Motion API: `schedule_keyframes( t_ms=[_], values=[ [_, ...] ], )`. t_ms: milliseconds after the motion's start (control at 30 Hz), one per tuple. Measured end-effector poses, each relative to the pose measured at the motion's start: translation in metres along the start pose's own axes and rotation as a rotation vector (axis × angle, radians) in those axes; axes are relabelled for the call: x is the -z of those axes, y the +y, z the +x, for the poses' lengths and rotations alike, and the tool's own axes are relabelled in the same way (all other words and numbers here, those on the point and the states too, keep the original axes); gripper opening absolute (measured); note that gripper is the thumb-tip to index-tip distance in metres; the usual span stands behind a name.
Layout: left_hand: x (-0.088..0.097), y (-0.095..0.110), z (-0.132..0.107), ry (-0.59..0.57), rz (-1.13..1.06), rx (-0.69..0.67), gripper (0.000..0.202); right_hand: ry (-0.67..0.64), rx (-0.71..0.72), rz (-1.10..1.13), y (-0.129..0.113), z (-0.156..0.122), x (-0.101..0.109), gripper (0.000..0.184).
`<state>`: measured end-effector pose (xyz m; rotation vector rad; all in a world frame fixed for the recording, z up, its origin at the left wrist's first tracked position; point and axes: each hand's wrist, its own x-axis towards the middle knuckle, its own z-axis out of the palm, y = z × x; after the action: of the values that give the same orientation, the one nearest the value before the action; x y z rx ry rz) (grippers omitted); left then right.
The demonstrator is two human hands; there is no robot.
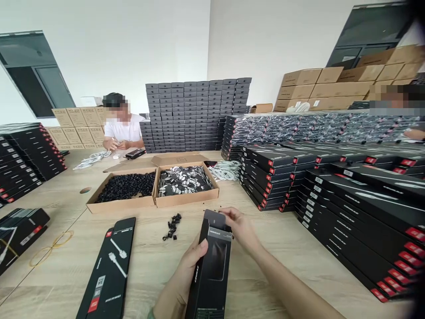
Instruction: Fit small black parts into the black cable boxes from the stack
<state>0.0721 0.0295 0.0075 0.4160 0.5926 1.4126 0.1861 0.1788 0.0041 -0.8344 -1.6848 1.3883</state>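
A long black packaging box (212, 274) with a clear window stands tilted in front of me, its top flap raised. My left hand (192, 261) is wrapped round its left side, thumb on the front edge. At the top right corner, the fingers of my right hand (239, 226) are closed on the box's edge by the open end; their tips are partly hidden. A flat stack of black boxes (109, 270) printed with white cables lies to the left. Several small black pieces (172, 227) are scattered on the table beyond the held box.
Two cardboard trays hold small black parts (126, 186) and black-and-white pieces (186, 180). Stacks of black boxes (352, 230) line the right; more boxes (23, 235) with rubber bands (53, 248) are at left. A co-worker (122, 128) handles items behind white cables (91, 159).
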Motion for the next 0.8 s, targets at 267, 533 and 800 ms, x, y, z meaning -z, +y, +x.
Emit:
schedule_keyframes(
  t_ms=[267, 533, 800],
  values=[
    [-0.005, 0.002, -0.002, 0.023, 0.132, -0.026, 0.066, -0.093, 0.04, -0.001, -0.058, -0.035, 0.014, 0.018],
    [-0.003, -0.002, -0.005, 0.041, 0.196, 0.017, 0.067, -0.181, -0.008, -0.002, -0.064, -0.037, 0.005, 0.02],
    [-0.009, 0.003, -0.007, -0.003, 0.339, -0.037, 0.052, -0.183, -0.15, 0.039, -0.066, -0.031, 0.003, 0.025]
  ],
)
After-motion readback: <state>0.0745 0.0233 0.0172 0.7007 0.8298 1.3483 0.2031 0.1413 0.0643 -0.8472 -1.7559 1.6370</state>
